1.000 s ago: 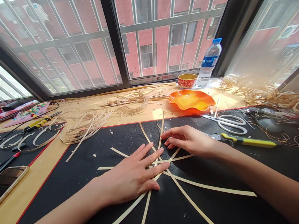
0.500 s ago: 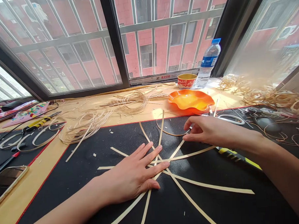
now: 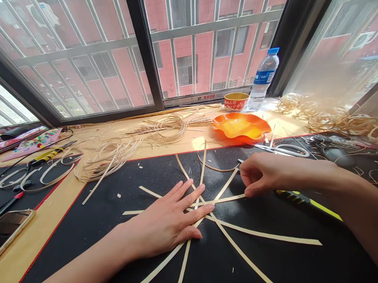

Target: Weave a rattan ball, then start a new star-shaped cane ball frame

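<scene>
**While the left hand pins the strips, the right pinches one**

Where a barred window fills the top of the frame, a wooden bench runs below it. A black mat covers the lower half of that bench.

On the mat, the left hand lies flat and released at lower centre. Its fingers are spread and its palm presses down on the spot where the strips cross. Those pale strips fan out from under the hand like spokes, toward the top, the right and the bottom edge of the frame.

Right of centre, the right hand is curled, with thumb and fingertips closed on the outer end of one strip. This strip runs almost level from the crossing to that hand.

Above the mat, coils of thin cane lie at upper centre. A looser heap of cane lies at the right edge. An orange dish sits just above the right hand, and a water bottle stands against the window frame behind it. A small red bowl stands just left of the bottle.

White-handled scissors lie on the mat just above the right wrist. A yellow-handled knife shows below the forearm, partly hidden by it. A phone rests at the left edge, and pliers lie above it.
</scene>
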The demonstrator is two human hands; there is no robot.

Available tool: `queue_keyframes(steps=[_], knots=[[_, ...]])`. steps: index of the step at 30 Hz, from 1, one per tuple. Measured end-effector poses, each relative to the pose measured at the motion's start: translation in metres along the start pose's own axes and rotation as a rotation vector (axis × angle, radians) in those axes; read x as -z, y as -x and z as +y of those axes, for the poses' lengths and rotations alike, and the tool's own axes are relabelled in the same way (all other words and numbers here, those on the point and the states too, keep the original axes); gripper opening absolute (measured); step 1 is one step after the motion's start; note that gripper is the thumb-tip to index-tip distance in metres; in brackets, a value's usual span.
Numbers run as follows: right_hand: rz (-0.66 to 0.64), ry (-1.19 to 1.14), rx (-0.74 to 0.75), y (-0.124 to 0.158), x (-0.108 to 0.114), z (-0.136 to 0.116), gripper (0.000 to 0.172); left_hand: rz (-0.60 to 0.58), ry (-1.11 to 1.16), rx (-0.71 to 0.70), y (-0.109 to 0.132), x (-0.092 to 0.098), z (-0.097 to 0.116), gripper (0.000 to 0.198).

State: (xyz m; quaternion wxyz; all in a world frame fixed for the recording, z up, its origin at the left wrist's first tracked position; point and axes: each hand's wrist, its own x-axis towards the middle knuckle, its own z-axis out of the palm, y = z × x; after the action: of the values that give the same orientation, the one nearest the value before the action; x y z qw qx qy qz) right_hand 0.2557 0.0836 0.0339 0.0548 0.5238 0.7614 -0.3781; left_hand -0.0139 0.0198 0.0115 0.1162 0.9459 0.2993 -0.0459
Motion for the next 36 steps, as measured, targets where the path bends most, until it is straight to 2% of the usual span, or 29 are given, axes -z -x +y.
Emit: queue_keyframes(steps=[7,17,24,26,28,30,32,34,36], knots=[[-0.033,0.060,-0.001,-0.003,-0.004,0.003,0.012,0.015,0.016,0.007,0.002,-0.001,0.000,0.051],[-0.014,0.146,-0.055,-0.003,-0.002,0.002,0.011,-0.085,-0.045,0.031,-0.002,0.005,0.002,0.053],[-0.004,0.196,-0.053,0.000,0.000,0.006,0.011,-0.067,-0.030,0.028,0.000,0.005,0.004,0.052],[0.041,0.189,-0.003,0.000,0.001,0.008,0.009,-0.057,-0.022,0.026,0.000,0.004,0.003,0.051],[0.168,0.154,0.079,0.003,0.004,0.008,0.013,-0.043,-0.012,0.021,0.000,0.003,0.003,0.051],[0.333,0.051,0.202,0.007,0.008,0.003,0.021,-0.033,-0.010,0.016,0.000,0.002,0.002,0.052],[0.416,-0.081,0.362,0.013,0.010,-0.004,0.026,-0.039,-0.024,0.018,0.000,0.001,0.002,0.052],[0.357,-0.174,0.536,0.018,0.009,-0.010,0.024,-0.053,-0.041,0.022,0.000,0.000,0.002,0.053],[0.152,-0.227,0.661,0.020,0.005,-0.015,0.017,-0.067,-0.053,0.025,0.000,0.001,0.002,0.054]])
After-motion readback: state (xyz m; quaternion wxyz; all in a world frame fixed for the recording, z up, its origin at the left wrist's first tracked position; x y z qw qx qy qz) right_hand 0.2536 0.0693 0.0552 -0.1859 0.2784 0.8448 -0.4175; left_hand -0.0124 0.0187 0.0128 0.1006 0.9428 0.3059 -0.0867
